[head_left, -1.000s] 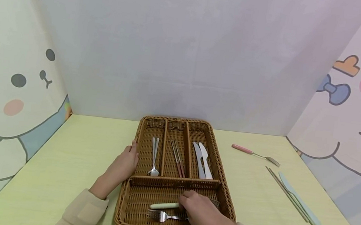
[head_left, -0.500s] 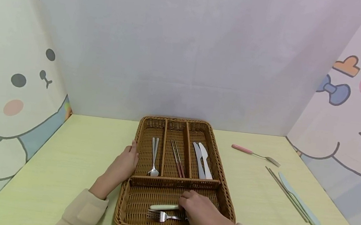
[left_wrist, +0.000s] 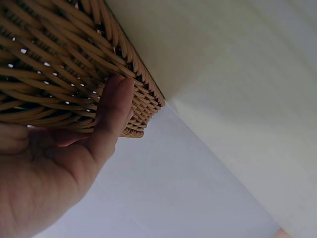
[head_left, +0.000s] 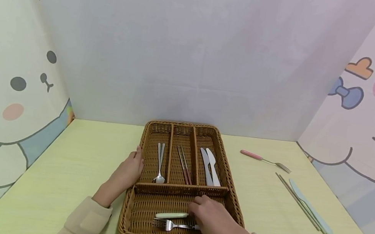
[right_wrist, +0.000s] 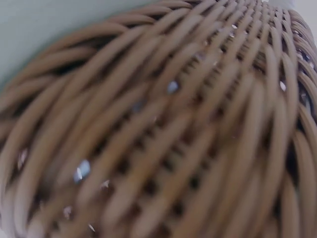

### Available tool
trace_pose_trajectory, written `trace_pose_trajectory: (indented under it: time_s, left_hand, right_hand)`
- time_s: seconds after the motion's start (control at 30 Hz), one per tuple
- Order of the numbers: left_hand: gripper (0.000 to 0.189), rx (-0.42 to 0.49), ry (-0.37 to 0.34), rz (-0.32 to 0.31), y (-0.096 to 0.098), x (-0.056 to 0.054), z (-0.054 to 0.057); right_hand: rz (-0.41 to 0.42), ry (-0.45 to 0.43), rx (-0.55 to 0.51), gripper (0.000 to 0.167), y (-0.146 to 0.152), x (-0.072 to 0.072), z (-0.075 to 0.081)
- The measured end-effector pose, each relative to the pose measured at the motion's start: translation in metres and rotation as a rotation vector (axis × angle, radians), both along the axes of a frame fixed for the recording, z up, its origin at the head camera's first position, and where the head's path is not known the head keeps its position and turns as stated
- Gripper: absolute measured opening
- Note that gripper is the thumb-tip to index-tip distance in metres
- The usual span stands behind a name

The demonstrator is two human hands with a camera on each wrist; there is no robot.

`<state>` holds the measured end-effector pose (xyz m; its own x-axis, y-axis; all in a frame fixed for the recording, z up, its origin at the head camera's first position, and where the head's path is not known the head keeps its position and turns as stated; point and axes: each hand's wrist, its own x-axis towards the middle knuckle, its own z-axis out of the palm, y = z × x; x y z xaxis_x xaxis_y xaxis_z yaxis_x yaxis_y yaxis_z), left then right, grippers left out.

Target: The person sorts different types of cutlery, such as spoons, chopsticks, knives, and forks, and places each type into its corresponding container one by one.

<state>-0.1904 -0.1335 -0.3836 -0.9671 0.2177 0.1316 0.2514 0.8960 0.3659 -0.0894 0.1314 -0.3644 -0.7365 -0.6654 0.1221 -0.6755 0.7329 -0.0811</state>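
Observation:
My left hand (head_left: 128, 169) grips the left rim of a brown wicker cutlery tray (head_left: 181, 186). In the left wrist view the thumb (left_wrist: 113, 116) presses the tray's outer wall. Inside the front compartment lies a piece of cutlery with a pale green handle (head_left: 171, 215), its head hidden behind my right hand (head_left: 212, 221). That hand is just right of the handle's end, fingers loosely bent, with nothing seen held; the fingertips are hidden. A steel fork (head_left: 169, 225) lies nearer me, its handle partly under the right hand. Only blurred wicker wall (right_wrist: 163, 129) fills the right wrist view.
The tray's back compartments hold spoons (head_left: 160, 168), chopsticks with red ends (head_left: 184, 166) and pale-handled knives (head_left: 211, 168). On the table to the right lie a pink-handled fork (head_left: 256, 156), green chopsticks (head_left: 297, 201) and a light blue-green knife (head_left: 315, 212).
My right hand has shifted slightly to the right, off the pale green handle, which stays in place with its end now showing. The left hand and tray have not moved.

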Motion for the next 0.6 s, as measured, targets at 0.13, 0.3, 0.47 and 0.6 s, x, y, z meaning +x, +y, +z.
trace_pose_trajectory:
  time_s: [0.13, 0.3, 0.47, 0.6]
  left_hand:
    - [0.053, 0.000, 0.009, 0.001, 0.000, 0.000, 0.001]
    - [0.053, -0.006, 0.011, 0.006, 0.000, 0.001, 0.001]
    - [0.053, -0.004, 0.009, 0.004, 0.000, 0.001, 0.000]
    - [0.053, 0.001, 0.006, 0.005, 0.000, 0.000, 0.000]
  right_hand:
    - [-0.010, 0.039, -0.025, 0.015, 0.006, 0.002, 0.006]
    - [-0.032, 0.108, -0.054, 0.014, 0.017, 0.002, 0.014]
    - [-0.071, 0.154, -0.092, 0.014, 0.030, -0.002, 0.021]
    - [-0.105, 0.169, -0.129, 0.014, 0.042, -0.011, 0.026]
